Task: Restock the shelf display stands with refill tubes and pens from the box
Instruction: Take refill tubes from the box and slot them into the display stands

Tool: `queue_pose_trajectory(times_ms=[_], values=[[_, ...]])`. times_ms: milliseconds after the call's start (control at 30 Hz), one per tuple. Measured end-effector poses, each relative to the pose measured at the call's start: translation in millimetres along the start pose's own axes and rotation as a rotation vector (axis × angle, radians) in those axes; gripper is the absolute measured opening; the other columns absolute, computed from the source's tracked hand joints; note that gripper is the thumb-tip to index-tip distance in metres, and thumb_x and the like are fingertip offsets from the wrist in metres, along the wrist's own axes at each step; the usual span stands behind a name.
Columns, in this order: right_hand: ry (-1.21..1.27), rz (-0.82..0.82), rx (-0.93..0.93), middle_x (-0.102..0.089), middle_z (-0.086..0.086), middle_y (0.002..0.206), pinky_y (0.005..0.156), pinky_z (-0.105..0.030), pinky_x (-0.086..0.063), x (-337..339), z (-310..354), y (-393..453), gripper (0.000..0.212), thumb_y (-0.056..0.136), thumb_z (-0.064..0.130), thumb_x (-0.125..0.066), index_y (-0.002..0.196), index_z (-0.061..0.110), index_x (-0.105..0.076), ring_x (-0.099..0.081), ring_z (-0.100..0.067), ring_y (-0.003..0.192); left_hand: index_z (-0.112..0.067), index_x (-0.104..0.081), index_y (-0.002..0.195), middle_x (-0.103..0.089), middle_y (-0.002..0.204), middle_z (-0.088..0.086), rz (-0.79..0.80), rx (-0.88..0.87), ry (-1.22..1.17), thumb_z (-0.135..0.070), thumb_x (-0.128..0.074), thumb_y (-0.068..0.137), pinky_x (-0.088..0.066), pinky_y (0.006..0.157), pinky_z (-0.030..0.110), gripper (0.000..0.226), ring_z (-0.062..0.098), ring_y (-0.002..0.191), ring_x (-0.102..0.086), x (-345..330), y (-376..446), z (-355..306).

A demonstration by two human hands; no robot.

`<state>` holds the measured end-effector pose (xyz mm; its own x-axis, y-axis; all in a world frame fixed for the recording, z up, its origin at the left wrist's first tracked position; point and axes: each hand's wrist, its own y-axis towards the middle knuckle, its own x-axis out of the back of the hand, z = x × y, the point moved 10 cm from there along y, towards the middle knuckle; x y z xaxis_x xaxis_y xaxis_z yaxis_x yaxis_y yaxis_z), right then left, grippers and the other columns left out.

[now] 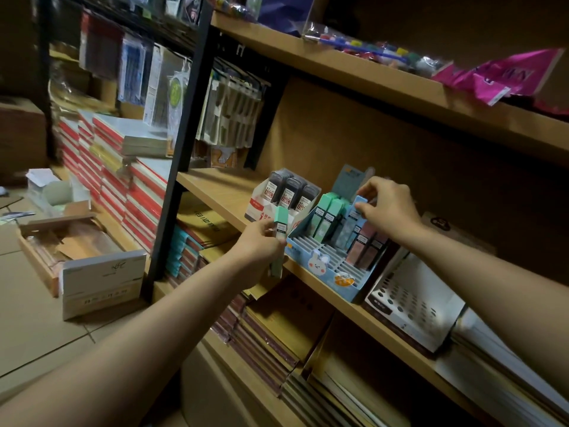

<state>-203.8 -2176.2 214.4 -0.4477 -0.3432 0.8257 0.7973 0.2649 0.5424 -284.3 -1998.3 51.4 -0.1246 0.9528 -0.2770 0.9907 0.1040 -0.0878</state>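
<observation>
L hand [261, 238]: fingers curled round a mint-green refill tube [280, 224], gripped at its lower half; more green pokes out below my palm, maybe a 2nd tube, too blurred to say

R hand [386, 208]: thumb + forefinger pinching the top of a light-blue tube [358, 208] standing in the display stand [332, 274], other fingers loosely bent

Where the tubes are: green one in front of my L hand, just left of the stand, not slotted yet; blue one under my R fingertips, back rows of the stand, w/ green tubes [328, 215] to its left and pinkish ones [366, 241] nearer me

Axis/pointing: held tube's long axis runs roughly upright, coloured cap up, clear labelled end down, top tipped a bit to the right. Slotted tubes lean back w/ the stand's slope

Handling: prob. light, stiff plastic, smooth so a bit slippery. Small slots, so hold by the cap end or mid-body and drop it bottom-first. No hard squeeze needed; the leads inside likely snap if dropped

Empty slots: front rows of the stand, betw. my two hands

Also nearby: dark tubes [291, 191] in a white stand beyond my L hand; perforated white pen stand [412, 306] below my R forearm; the shelf [221, 192] under it all
</observation>
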Motion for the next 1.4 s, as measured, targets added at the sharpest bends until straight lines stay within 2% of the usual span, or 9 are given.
queue_pose_trajectory(times_ms=[200,333,533,633,867,967,1067,1233,1400], values=[[-0.021,0.012,-0.023,-0.066,-0.004,0.097,0.077,-0.033,-0.055,-16.2,-4.1,4.2,0.014,0.085,0.016,-0.074,0.096,0.017,-0.065,-0.063,-0.018,0.089,-0.01,-0.052,0.132,-0.059,0.114,0.008,-0.071,-0.044,-0.037,-0.001,-0.06,0.091,-0.054,0.092,0.043,0.043,0.029,0.11,-0.061,13.0,6.2,0.3],[-0.025,0.047,-0.018,-0.066,-0.004,0.093,0.071,-0.031,-0.052,-25.5,0.7,7.6,0.012,0.085,0.014,-0.074,0.095,0.013,-0.066,-0.061,-0.017,0.083,-0.014,-0.058,0.123,-0.058,0.122,0.011,-0.102,-0.045,-0.025,-0.003,-0.061,0.091,-0.049,0.099,0.049,0.034,0.029,0.115,-0.057,16.6,11.6,5.0],[-0.072,0.039,-0.049,-0.067,-0.008,0.093,0.071,-0.033,-0.05,-35.0,-1.7,4.5,0.009,0.086,0.016,-0.073,0.088,0.014,-0.065,-0.062,-0.023,0.087,-0.016,-0.059,0.115,-0.059,0.117,0.009,-0.072,-0.056,-0.062,-0.001,-0.062,0.09,-0.049,0.099,0.048,0.03,0.029,0.115,-0.058,14.3,17.7,7.3],[-0.109,-0.011,-0.057,-0.07,-0.006,0.094,0.078,-0.035,-0.052,-32.9,-2.5,-0.3,0.007,0.085,0.021,-0.075,0.088,0.017,-0.069,-0.064,-0.025,0.091,-0.024,-0.059,0.096,-0.06,0.11,0.007,-0.043,-0.075,-0.076,0.0,-0.063,0.089,-0.051,0.097,0.047,0.026,0.03,0.112,-0.06,11.1,19.5,7.2],[-0.202,-0.067,-0.023,-0.063,-0.009,0.116,0.084,-0.036,-0.05,-24.7,2.5,-3.3,0.023,0.088,0.03,-0.071,0.106,0.016,-0.072,-0.061,-0.028,0.104,-0.031,-0.06,0.091,-0.06,0.113,0.007,0.017,-0.094,-0.073,-0.003,-0.064,0.088,-0.053,0.095,0.045,0.029,0.027,0.11,-0.062,-0.1,19.0,9.2],[0.031,-0.149,-0.005,-0.06,-0.004,0.109,0.076,-0.024,-0.043,-8.3,5.9,-7.0,0.019,0.091,0.023,-0.064,0.109,0.017,-0.067,-0.061,-0.02,0.096,-0.029,-0.062,0.096,-0.06,0.117,0.011,0.029,-0.107,-0.076,-0.003,-0.064,0.088,-0.055,0.092,0.043,0.027,0.027,0.11,-0.062,-2.5,16.6,6.6],[0.23,-0.013,0.03,-0.064,0.008,0.097,0.065,-0.008,-0.043,-15.6,19.8,-16.1,0.017,0.091,0.027,-0.065,0.107,0.024,-0.066,-0.061,0.0,0.081,-0.024,-0.063,0.103,-0.063,0.112,0.009,0.052,-0.145,-0.07,-0.004,-0.063,0.09,-0.057,0.08,0.034,0.024,0.022,0.102,-0.066,-6.8,14.0,1.7],[0.563,0.27,0.008,-0.073,0.003,0.092,0.071,-0.029,-0.061,-44.1,41.3,-35.7,0.019,0.09,0.021,-0.068,0.109,0.02,-0.069,-0.073,-0.014,0.078,-0.018,-0.063,0.111,-0.067,0.109,0.005,0.102,-0.199,-0.002,-0.008,-0.064,0.089,-0.055,0.079,0.032,0.024,0.016,0.103,-0.065,-17.5,10.2,-3.7],[0.75,0.343,0.011,-0.075,-0.005,0.086,0.068,-0.029,-0.06,-42.6,50.6,-34.8,0.019,0.087,0.017,-0.072,0.105,0.011,-0.07,-0.074,-0.02,0.077,-0.018,-0.065,0.107,-0.07,0.103,0.002,0.108,-0.234,0.005,-0.01,-0.068,0.087,-0.054,0.088,0.04,0.022,0.017,0.103,-0.066,-17.1,13.1,-6.7]])
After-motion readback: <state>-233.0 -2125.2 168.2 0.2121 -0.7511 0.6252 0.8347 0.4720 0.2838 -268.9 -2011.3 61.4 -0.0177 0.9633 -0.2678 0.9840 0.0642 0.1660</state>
